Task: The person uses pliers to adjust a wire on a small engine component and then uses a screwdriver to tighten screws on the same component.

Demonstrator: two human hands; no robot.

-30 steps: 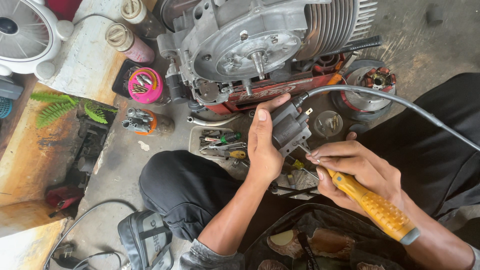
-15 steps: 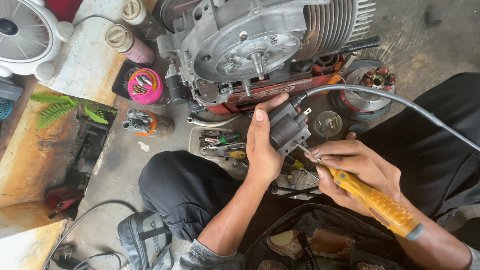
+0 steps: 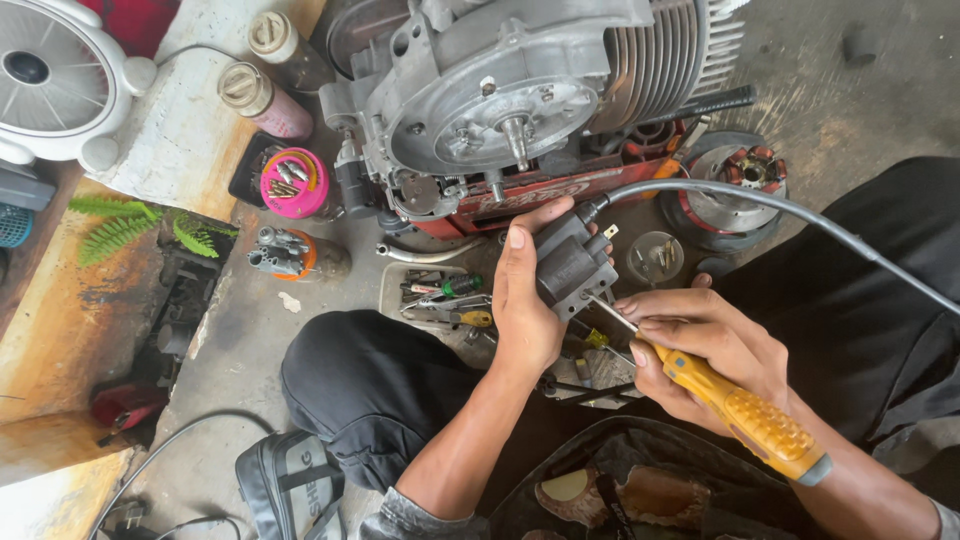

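Head view: pink tub (image 3: 293, 183) holds bolts; tray (image 3: 392, 290) holds screwdrivers.

The big engine (image 3: 520, 110) is blocking my way ahead — bare floor (image 3: 860, 60) is lying open on my far right.

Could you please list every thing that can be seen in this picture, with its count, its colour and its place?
ignition coil: one, dark grey, centre, held in the left hand
cable: one, grey, runs from the coil to the right edge
screwdriver: one, yellow handle, in the right hand, tip at the coil
engine: one, silver grey, top centre
fan: one, white, top left
spray cans: two, top left, beside the engine
pink tub: one, holds small metal parts, left of the engine
tool tray: one, grey, left of the left hand
bag: one, black, bottom
left hand: grips the coil
right hand: grips the screwdriver
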